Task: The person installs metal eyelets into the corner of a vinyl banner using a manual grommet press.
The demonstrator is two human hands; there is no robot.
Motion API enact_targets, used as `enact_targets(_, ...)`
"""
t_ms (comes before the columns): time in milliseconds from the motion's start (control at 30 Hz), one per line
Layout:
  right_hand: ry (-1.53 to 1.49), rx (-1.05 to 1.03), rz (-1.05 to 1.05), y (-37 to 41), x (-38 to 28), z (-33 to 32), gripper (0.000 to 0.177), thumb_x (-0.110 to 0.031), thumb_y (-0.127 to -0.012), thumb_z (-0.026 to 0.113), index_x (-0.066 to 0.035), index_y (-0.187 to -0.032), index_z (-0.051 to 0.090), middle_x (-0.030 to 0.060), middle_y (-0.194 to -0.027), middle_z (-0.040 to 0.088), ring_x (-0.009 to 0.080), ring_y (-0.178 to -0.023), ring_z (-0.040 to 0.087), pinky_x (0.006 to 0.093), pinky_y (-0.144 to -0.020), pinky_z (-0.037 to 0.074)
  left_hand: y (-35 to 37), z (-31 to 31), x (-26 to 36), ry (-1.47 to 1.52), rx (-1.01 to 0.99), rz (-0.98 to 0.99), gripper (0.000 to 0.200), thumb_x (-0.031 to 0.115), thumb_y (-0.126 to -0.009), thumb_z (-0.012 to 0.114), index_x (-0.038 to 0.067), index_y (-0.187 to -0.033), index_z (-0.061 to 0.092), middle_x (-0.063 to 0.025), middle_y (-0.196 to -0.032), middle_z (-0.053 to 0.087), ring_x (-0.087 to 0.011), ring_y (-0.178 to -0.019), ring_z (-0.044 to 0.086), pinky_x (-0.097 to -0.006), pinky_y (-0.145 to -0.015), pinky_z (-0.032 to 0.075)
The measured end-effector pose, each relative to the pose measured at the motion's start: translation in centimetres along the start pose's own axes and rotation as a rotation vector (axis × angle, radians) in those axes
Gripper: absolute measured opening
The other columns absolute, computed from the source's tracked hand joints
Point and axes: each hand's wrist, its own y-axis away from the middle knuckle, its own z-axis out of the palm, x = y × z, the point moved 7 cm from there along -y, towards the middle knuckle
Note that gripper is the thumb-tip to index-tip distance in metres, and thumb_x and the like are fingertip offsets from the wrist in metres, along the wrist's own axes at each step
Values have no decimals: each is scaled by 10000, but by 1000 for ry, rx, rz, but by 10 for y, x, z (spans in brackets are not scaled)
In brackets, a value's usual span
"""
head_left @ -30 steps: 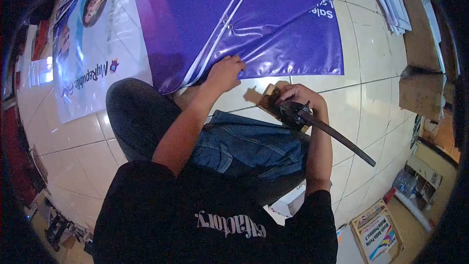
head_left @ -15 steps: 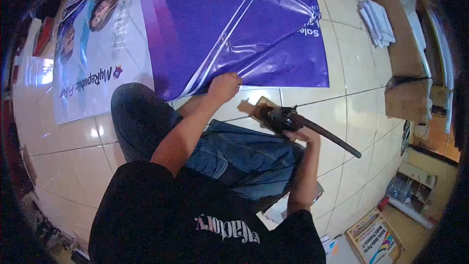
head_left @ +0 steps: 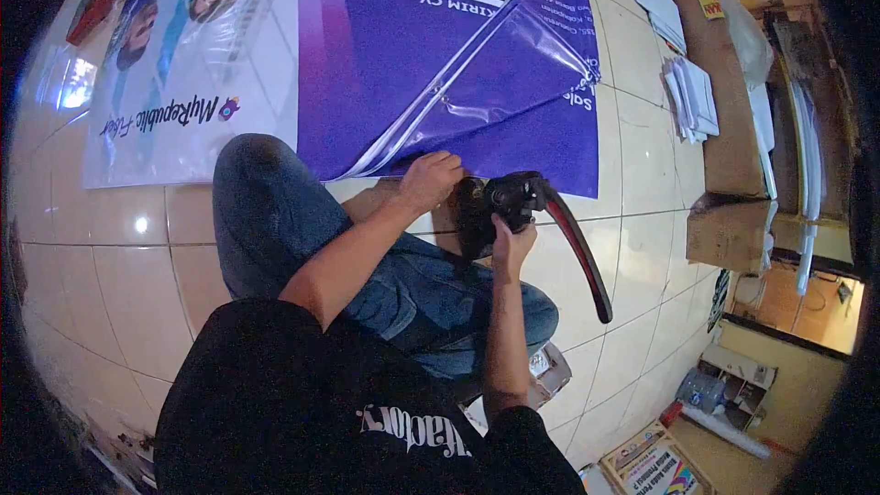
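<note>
I sit on a tiled floor with a purple vinyl banner (head_left: 431,64) spread in front of me. My left hand (head_left: 429,180) pinches the banner's near folded edge, just below a row of metal eyelets. My right hand (head_left: 511,240) grips the body of a black lever-handled punch tool (head_left: 541,211) on a wooden block; its long handle sticks out to the right and down. The tool sits right beside my left hand at the banner's edge.
A white banner with printed faces (head_left: 183,64) lies to the left. Stacks of paper (head_left: 692,96) and cardboard boxes (head_left: 733,220) line the right wall. A printed box (head_left: 655,467) and a water bottle (head_left: 701,390) stand at lower right.
My right hand has shifted from the top of the tool to under it and brought the tool left, up against the banner's edge. The handle now points more downward.
</note>
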Motion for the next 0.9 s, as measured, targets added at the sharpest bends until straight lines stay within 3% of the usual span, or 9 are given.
enact_targets(100,-7,259,-32,0,-14,17,253,20,-675,646,28,-927,622,102,-889,651,187,-806,603,308,-773,464,3,5,0,-12,-61,38,63,115,-670,576,84,-724,587,-65,-810,522,-236,-822,548,-344,-727,482)
enact_targets(300,41,236,-151,-6,-21,36,246,1,-711,634,34,-955,625,64,-833,651,148,-745,605,296,-729,479,9,13,-4,2,-79,-7,77,106,-684,560,66,-737,599,-74,-859,546,-255,-867,549,-360,-744,479)
enact_targets(500,23,257,-122,-8,-10,30,244,10,-704,639,30,-946,623,84,-887,654,169,-801,602,297,-774,466,15,17,4,93,-18,-137,165,92,-734,571,65,-873,654,-99,-830,576,-303,-827,570,-399,-715,481)
enact_targets(567,39,276,-141,-12,-10,26,243,8,-705,639,29,-947,623,84,-887,653,167,-799,602,297,-772,466,28,23,-5,314,-44,-567,174,134,-786,594,60,-933,649,-79,-800,612,-276,-752,602,-381,-677,482)
enact_targets(600,20,279,-118,-13,-9,24,241,6,-707,639,28,-947,624,83,-886,653,164,-801,600,296,-772,464,34,38,-3,309,-51,-566,174,134,-786,594,60,-933,649,-79,-800,612,-276,-752,602,-381,-677,482)
enact_targets(667,-4,291,-88,-13,-6,23,239,4,-709,639,27,-947,625,82,-886,653,162,-804,599,295,-772,463,74,105,-22,1185,64,-1117,175,211,-826,615,66,-921,643,-43,-825,641,-202,-713,612,-338,-650,476)
enact_targets(700,22,274,-94,-14,-6,23,236,4,-709,641,28,-943,625,83,-886,654,164,-804,601,296,-772,463,73,102,-4,1588,31,-1473,125,179,-899,542,108,-926,641,6,-831,629,-154,-749,592,-332,-684,493)
enact_targets(800,37,262,-104,-13,-7,23,230,4,-710,646,30,-938,626,85,-884,655,169,-804,606,299,-773,465,64,109,0,1810,123,-1560,135,219,-898,568,123,-945,649,6,-818,628,-152,-747,592,-324,-666,497)
enact_targets(900,30,250,-95,-14,-10,22,229,3,-711,651,31,-936,627,89,-883,657,174,-799,613,301,-774,469,62,106,-7,1648,61,-1506,178,235,-887,589,102,-988,650,-8,-862,643,-156,-768,604,-307,-688,505)
